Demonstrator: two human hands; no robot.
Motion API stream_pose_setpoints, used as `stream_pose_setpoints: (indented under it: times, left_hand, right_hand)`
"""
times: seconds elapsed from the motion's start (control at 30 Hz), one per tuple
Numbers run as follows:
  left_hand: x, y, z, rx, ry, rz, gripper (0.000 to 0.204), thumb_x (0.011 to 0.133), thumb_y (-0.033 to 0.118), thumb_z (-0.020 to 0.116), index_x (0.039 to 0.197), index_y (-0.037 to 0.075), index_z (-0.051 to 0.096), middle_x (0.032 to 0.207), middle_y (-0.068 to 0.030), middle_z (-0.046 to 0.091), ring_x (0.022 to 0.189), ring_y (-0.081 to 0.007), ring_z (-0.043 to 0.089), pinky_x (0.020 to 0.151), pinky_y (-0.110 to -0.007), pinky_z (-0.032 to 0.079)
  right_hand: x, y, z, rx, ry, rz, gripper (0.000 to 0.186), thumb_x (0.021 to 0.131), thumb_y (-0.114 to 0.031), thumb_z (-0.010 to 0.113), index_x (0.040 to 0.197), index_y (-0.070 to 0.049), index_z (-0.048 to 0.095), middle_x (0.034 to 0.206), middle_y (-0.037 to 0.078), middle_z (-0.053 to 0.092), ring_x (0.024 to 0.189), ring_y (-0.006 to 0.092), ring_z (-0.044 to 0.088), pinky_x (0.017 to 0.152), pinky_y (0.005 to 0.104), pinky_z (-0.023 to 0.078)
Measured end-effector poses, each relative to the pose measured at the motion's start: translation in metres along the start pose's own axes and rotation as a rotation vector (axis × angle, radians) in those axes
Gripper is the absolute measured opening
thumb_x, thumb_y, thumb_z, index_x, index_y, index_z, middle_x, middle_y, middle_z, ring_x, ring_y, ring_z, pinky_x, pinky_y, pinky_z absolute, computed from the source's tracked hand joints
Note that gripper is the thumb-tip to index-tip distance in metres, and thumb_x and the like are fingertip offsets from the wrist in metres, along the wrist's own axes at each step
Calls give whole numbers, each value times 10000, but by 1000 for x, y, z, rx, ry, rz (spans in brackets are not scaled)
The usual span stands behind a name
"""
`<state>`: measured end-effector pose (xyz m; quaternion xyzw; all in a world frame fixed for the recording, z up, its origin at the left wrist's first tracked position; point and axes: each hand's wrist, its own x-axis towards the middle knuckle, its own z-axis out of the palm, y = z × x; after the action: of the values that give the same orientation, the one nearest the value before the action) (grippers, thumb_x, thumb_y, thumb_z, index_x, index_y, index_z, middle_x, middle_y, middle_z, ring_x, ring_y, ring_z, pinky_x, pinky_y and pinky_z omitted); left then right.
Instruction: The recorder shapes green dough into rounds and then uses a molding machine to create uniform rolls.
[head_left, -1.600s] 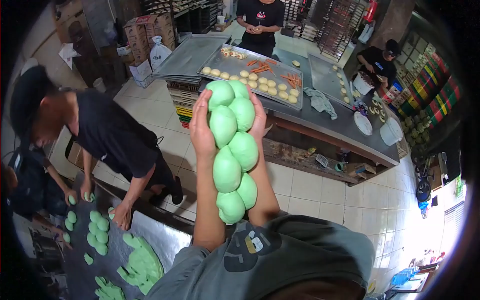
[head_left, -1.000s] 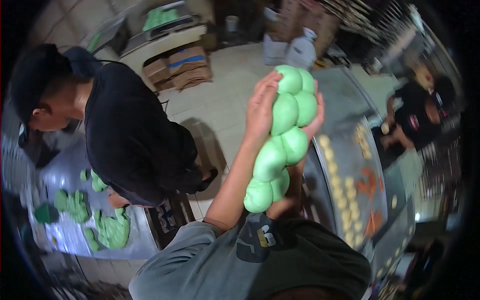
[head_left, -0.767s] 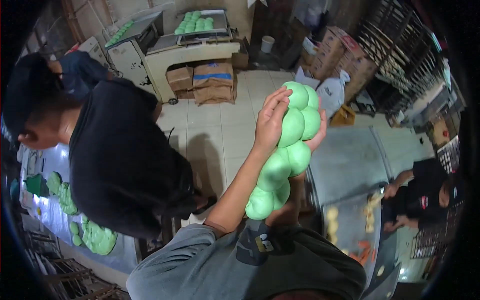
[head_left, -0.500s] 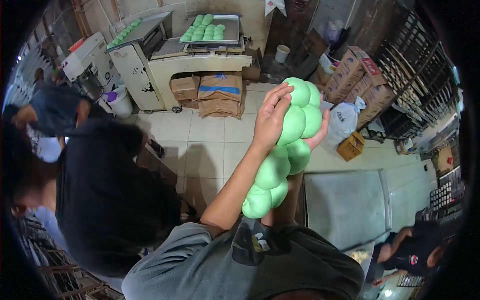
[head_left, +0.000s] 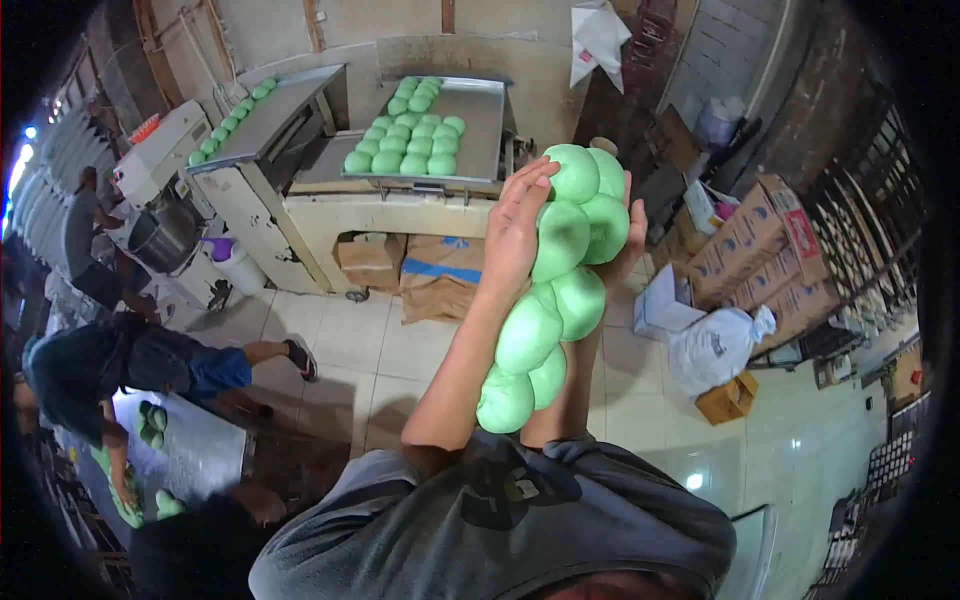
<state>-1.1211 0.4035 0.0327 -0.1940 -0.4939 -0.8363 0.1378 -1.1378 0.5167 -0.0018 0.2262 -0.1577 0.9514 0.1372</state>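
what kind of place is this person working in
Probably a small bakery or dough workshop: a metal tray holds rows of green dough balls, a mixer with a metal bowl stands at the left, and the hands cradle more joined green dough balls.

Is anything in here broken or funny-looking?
Yes, a bit: the cream machine at the back left has dark patches on its front, as if paint chipped off. The green dough in the left hand and right hand looks whole, and I see none spilled.
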Motion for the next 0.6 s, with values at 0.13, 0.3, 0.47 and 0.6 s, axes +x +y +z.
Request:
stream_pose_setpoints:
  times: [0.13,0.3,0.47,0.6]
  left_hand:
    - [83,-33,-36,-14,76,3,284,966,184,501,1136,-10,619,1302,-98,503,1227,-182,448,1043,-298,321]
    - [189,-72,-94,-41,173,9,285,968,175,479,1146,-4,612,1301,-91,516,1205,-178,461,1031,-296,327]
    - [357,-125,-168,-214,128,109,222,968,215,501,1028,27,604,1148,-68,611,1051,-157,516,916,-299,390]
    - [546,-182,-242,625,663,399,278,971,257,494,1118,31,565,989,-66,614,906,-156,527,798,-307,409]
  right_hand:
    - [90,50,-28,58,68,123,530,969,-375,372,1407,-77,375,1346,140,489,1221,286,486,1032,446,388]
    - [193,123,-68,-764,-100,-74,473,995,-296,350,1385,-32,399,1286,142,536,1158,267,532,999,417,426]
    - [347,218,-104,-696,-59,-258,467,995,-377,385,1285,-20,468,1215,126,561,1076,234,561,942,355,447]
    - [518,295,-177,-388,245,-60,460,987,-399,392,1237,-27,494,1166,117,564,1064,254,539,899,382,434]
